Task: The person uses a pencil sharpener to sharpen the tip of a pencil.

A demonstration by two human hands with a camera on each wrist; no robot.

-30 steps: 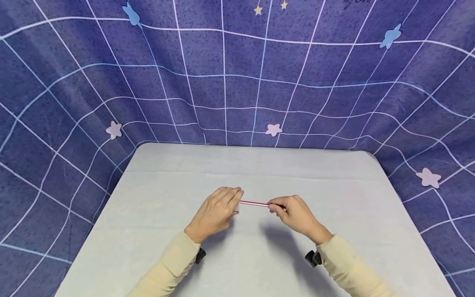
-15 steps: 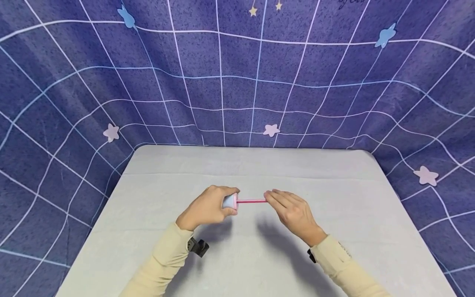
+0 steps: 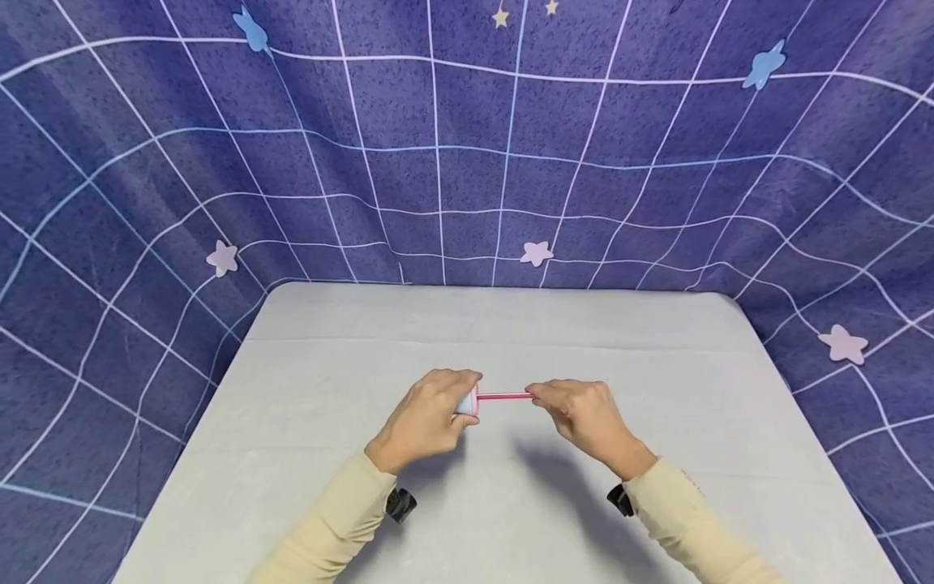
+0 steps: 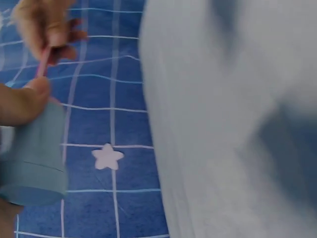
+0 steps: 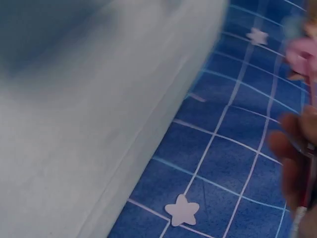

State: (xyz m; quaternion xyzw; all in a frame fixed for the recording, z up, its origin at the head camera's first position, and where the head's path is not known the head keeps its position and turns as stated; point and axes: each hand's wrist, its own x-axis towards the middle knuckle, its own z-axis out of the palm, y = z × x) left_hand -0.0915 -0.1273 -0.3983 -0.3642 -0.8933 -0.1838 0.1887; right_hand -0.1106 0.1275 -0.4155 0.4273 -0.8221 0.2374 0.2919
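Observation:
My left hand (image 3: 422, 422) grips a light blue barrel-shaped pencil sharpener (image 4: 38, 148) with a pink end that faces right. A thin red pencil (image 3: 505, 396) runs level from that pink end to my right hand (image 3: 586, 416), whose fingertips pinch it. Both hands are above the table, with their shadows below. In the right wrist view, the back part of the pencil (image 5: 308, 181) lies along the fingers, and the sharpener's pink end (image 5: 301, 55) shows at the upper right edge. The pencil's tip is hidden in the sharpener.
A table with a white cloth (image 3: 350, 316) lies beneath the hands. Behind and at both sides hangs a blue curtain (image 3: 394, 182) with white grid lines and stars. Each wrist carries a small black camera, such as the left wrist camera (image 3: 400, 504).
The left hand has rolled back and forth around the sharpener, baring and then partly covering its blue body. The right-hand fingers have shifted and turned on the pencil. Pencil and sharpener stay joined.

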